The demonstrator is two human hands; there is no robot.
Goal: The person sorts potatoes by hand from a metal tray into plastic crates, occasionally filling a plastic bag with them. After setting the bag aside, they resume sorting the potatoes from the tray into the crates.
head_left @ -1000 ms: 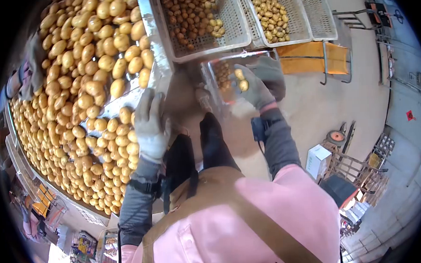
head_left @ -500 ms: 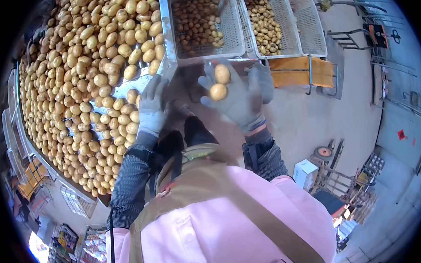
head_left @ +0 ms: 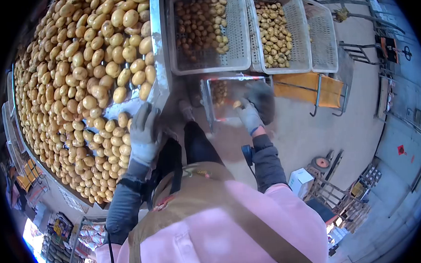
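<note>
Wet potatoes [head_left: 93,73] cover the metal-edged sorting table [head_left: 161,72] on the left. My left hand [head_left: 144,134], in a grey glove, lies at the table's near edge with its fingers stretched out beside the potatoes. My gloved right hand [head_left: 250,116] is over the near side of a low crate [head_left: 208,101], its fingers closed around a potato [head_left: 237,104]. Small potatoes [head_left: 219,91] lie inside that crate. A dark grey rounded shape [head_left: 264,101], blurred, is just right of my right hand.
White plastic crates stand in a row beyond: the left crate [head_left: 238,36] and middle crate [head_left: 300,38] hold potatoes. An orange-covered stand [head_left: 295,85] is below them. At the lower right are a white box [head_left: 299,182] and a wheeled cart [head_left: 322,162].
My right hand has turned over and moved down toward the low crate; two potatoes lay on its open palm before, and one shows now. The view has shifted; my left hand remains at the table edge.
</note>
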